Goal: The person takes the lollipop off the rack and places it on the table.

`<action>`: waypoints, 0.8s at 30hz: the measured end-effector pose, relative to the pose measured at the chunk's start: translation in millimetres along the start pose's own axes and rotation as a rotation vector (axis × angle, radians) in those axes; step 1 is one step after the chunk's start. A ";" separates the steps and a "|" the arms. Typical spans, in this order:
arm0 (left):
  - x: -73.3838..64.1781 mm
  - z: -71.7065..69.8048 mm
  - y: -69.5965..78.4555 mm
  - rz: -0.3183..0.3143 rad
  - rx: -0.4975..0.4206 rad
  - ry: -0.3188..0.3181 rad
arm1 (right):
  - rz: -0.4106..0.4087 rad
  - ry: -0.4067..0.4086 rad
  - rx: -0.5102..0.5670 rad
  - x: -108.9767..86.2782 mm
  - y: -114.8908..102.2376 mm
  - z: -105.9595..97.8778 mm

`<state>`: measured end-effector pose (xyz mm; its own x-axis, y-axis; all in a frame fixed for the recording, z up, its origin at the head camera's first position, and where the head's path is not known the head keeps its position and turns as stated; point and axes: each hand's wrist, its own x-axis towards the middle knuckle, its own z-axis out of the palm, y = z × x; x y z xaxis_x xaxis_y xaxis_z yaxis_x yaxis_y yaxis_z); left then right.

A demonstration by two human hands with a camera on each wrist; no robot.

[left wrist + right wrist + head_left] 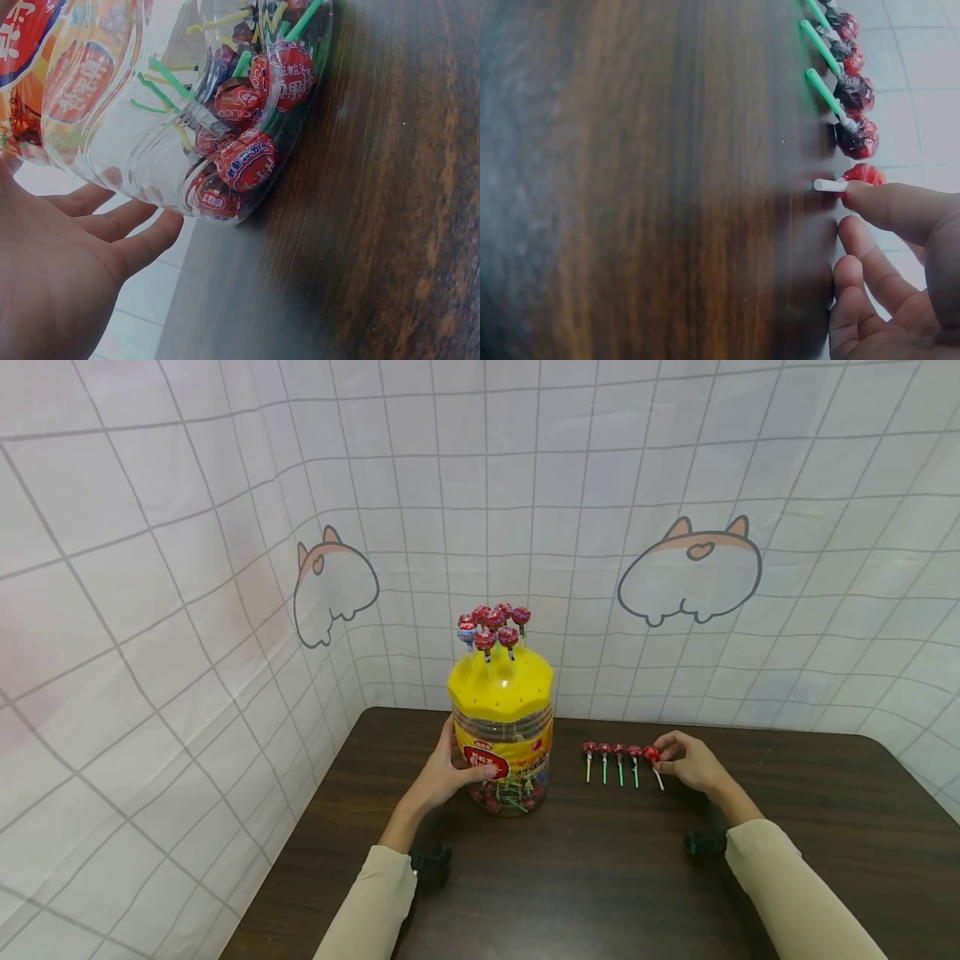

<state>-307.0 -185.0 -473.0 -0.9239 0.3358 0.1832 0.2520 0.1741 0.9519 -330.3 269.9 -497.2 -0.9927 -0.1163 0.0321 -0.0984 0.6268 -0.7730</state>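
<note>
A clear plastic candy jar [516,752] with a yellow lid [501,693] stands on the table. Several wrapped lollipops [493,620] stick up out of the lid, and more lollipops [247,159] lie at the jar's bottom. My left hand [444,772] holds the jar from its left side, thumb across the label, fingers round the far side. To the right of the jar, my right hand [692,763] pinches a red lollipop with a white stick [829,185] near its head. This lollipop is at the right end of a row of lollipops [619,752] with green and yellow sticks.
The dark wooden table [570,885] ends at a back edge just behind the jar and the row. White grid-patterned cloth [570,485] hangs behind and on the left. Each wrist carries a black strap [432,858].
</note>
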 end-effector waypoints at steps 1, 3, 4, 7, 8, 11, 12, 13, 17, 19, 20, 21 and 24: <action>0.0 0.1 -0.1 -0.001 0.001 0.000 | 0.000 -0.001 -0.003 0.2 0.1 0.1; -0.1 0.2 -0.6 0.002 0.001 0.000 | 0.000 0.000 -0.010 0.3 0.0 0.5; 0.1 0.2 -0.8 0.003 -0.001 -0.001 | 0.000 0.001 -0.013 0.4 0.1 0.9; 0.2 0.0 -1.2 0.009 -0.002 -0.002 | -0.001 0.003 -0.023 0.3 -0.8 2.2; 0.2 -0.1 -1.2 0.011 -0.003 -0.004 | 0.002 0.001 -0.025 0.2 -1.2 2.5; 0.1 -0.3 -0.7 0.010 0.000 -0.002 | 0.010 -0.008 -0.026 -0.2 -2.3 2.4; 0.0 -0.3 -0.5 0.010 0.003 -0.001 | 0.015 -0.012 -0.026 -0.3 -2.7 2.0; 0.1 -0.2 -0.4 0.004 0.004 -0.001 | 0.020 -0.015 -0.026 -0.4 -3.0 1.5; 0.5 -0.2 -0.4 -0.006 0.006 0.002 | 0.030 -0.010 -0.034 -1.2 -6.7 -2.8; 0.8 0.0 -0.4 -0.006 0.003 0.002 | 0.019 0.000 -0.034 -2.0 -13.5 -6.4; 0.8 0.1 -0.2 -0.005 0.003 0.003 | 0.011 0.006 -0.029 -2.4 -18.8 -8.5; 0.6 0.2 0.0 -0.002 0.003 0.003 | -0.004 0.012 -0.020 -2.9 -25.7 -10.6; -0.1 0.1 0.6 0.001 -0.002 0.001 | -0.068 0.030 0.008 -4.8 -56.5 -17.8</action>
<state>-306.8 -184.8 -472.5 -0.9240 0.3353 0.1839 0.2519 0.1719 0.9524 -321.2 248.7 -442.4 -0.9853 -0.1354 0.1039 -0.1656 0.6118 -0.7735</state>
